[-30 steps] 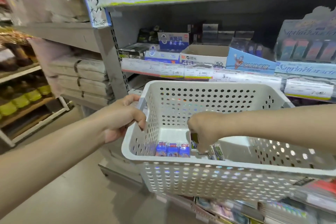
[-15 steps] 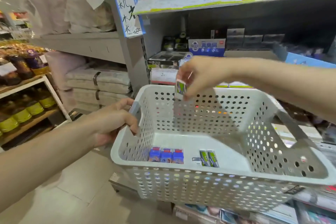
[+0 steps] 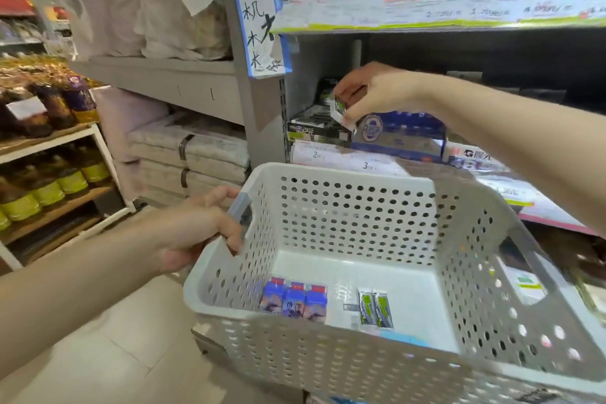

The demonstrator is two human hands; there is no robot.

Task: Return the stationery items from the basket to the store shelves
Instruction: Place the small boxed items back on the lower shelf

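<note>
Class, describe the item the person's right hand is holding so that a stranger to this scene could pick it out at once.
Start at the white perforated basket held against the grey shelves. Above its far rim, the right hand reaches toward the display boxes on the shelf. Pinched in its fingers is a small white-edged packet with a green label, the only such packet outside the basket; two like it lie inside.

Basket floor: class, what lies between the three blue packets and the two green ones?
Head view: between the blue packets and green packets, bare white basket floor.
</note>
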